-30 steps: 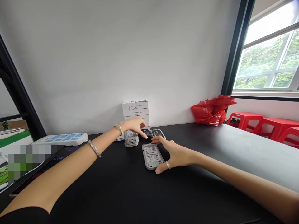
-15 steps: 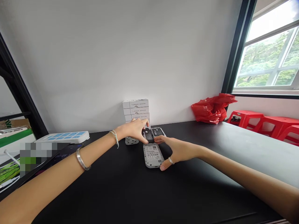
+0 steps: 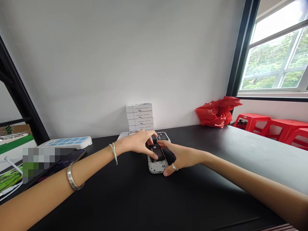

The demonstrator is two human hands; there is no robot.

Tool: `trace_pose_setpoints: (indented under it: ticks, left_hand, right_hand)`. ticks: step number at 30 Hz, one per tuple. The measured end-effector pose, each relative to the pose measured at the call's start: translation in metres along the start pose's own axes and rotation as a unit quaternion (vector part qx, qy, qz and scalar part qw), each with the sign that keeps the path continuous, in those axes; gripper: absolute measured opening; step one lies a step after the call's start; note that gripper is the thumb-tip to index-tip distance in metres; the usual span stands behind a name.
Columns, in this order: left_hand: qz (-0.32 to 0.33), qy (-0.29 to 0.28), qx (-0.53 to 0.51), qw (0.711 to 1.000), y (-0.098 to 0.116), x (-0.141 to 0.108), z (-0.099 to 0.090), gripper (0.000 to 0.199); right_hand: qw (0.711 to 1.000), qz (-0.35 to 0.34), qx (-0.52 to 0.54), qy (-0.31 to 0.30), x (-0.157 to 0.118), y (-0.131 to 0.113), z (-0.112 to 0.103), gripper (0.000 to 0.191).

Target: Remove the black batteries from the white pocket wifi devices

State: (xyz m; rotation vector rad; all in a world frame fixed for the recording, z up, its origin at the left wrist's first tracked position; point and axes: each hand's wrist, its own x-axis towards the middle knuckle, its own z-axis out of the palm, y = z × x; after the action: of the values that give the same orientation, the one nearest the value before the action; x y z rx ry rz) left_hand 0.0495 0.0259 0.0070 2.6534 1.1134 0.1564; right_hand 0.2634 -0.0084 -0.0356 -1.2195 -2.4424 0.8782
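Black tabletop (image 3: 101,199) | your left hand (image 3: 139,142), half-curled, pinches the black battery (image 3: 159,153) over the grey device (image 3: 157,168) | your right hand (image 3: 181,156), loosely open alongside, apparently to steady it

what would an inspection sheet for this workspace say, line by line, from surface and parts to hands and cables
surface: black tabletop, pale glare on its right side
parts: black battery over the open white device; another open device behind
clutter: white box stack, power strip, phone with lit screen, red plastic bag
left hand: thumb and fingers on the battery
right hand: curved around the device's right side, firmness of grip can't be told
cables: white cable at far left, where it leads is unclear
surroundings: grey wall, window, red stools
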Motion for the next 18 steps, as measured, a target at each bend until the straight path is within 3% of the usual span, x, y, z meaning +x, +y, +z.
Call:
trace_pose_setpoints:
  ticks: [6,15,18]
  left_hand:
    - [0.005,-0.011,0.014,1.000,0.013,-0.011,0.001,0.069]
    - [-0.016,-0.003,-0.007,1.000,0.015,-0.008,0.005,0.090]
    - [-0.015,-0.010,-0.008,1.000,0.015,-0.009,0.003,0.082]
  right_hand:
    - [1.000,-0.012,0.011,0.001,0.001,0.000,0.002,0.107]
    - [1.000,-0.007,0.015,0.001,0.002,0.003,0.003,0.109]
    - [1.000,0.006,0.004,0.003,0.003,0.000,0.004,0.112]
